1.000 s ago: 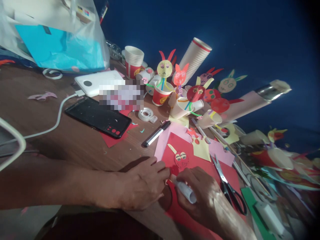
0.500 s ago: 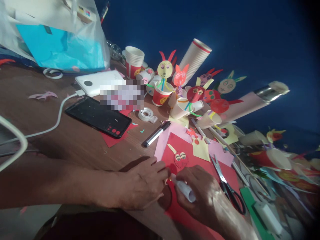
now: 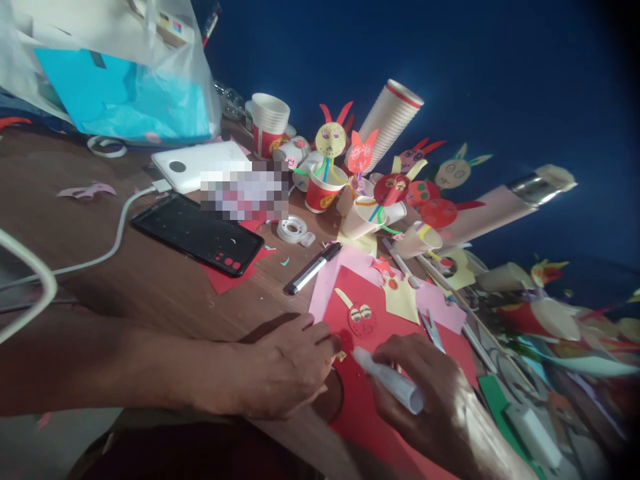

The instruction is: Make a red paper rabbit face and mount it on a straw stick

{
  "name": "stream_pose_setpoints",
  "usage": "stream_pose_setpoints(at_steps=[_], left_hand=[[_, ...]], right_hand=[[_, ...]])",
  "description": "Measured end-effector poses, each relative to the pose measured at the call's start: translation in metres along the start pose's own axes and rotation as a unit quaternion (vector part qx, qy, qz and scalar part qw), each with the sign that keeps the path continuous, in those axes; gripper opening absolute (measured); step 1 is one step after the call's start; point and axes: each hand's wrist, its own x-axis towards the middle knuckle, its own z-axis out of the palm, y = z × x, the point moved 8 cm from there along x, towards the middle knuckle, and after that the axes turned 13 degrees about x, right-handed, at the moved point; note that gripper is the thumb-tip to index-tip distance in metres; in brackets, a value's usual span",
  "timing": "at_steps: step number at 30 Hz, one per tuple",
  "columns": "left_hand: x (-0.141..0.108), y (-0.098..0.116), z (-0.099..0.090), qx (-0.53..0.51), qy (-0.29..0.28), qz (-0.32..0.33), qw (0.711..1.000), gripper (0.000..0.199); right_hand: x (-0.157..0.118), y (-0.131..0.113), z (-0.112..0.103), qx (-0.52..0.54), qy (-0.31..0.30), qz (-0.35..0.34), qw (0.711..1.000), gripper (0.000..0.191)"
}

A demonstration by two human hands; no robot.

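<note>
Across the upper part of the red sheet [image 3: 360, 403], my camera shows a small red face [image 3: 362, 327] lying flat, with cream eyes, a drawn mouth and one yellow ear [image 3: 344, 298]; I see no second ear and no straw on it. Nearer me on the sheet, my right hand [image 3: 433, 387] grips a translucent tube [image 3: 395, 387] between thumb and fingers, its narrow end aimed left. At the sheet's left edge, my left hand [image 3: 285, 367] is bent downward, fingers bunched together, just beside a small yellow piece [image 3: 341, 357]; its tips are hidden, so I can't tell whether it pinches anything. Scissors [image 3: 433, 331] lie on the sheet's right side, partly behind my right hand, and a marker [image 3: 314, 269] rests off its upper left. Beyond the sheet, complete-looking figures stand in cups: a yellow face [image 3: 330, 140] with two red ears, and a dark red face [image 3: 391, 190] with two yellow ones. Beside those, I'd judge the small one only partly made.
</note>
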Motion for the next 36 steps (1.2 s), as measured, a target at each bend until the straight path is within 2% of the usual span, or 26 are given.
stream_pose_setpoints(at_steps=[6, 14, 18, 22, 30, 36], left_hand=[[-0.001, 0.001, -0.004, 0.007, 0.017, 0.012, 1.0, 0.024], [-0.001, 0.002, 0.003, 0.002, 0.019, 0.016, 1.0, 0.023], [-0.001, 0.001, 0.002, 0.004, 0.012, 0.012, 1.0, 0.023], [0.0, 0.002, 0.0, 0.004, 0.002, 0.013, 1.0, 0.025], [-0.001, 0.002, 0.003, -0.007, 0.005, 0.019, 1.0, 0.024], [0.0, 0.002, 0.0, 0.004, 0.002, 0.017, 1.0, 0.025]], right_hand=[[0.002, 0.002, 0.01, 0.0, 0.008, 0.005, 1.0, 0.01], [-0.001, 0.002, 0.02, 0.023, 0.006, -0.003, 1.0, 0.009], [-0.007, 0.005, 0.016, 0.029, -0.009, 0.008, 1.0, 0.013], [-0.008, 0.006, 0.009, 0.018, 0.004, 0.017, 1.0, 0.009], [-0.003, 0.001, 0.02, 0.022, 0.0, 0.004, 1.0, 0.009], [-0.008, 0.007, 0.013, 0.03, 0.005, 0.016, 0.999, 0.012]])
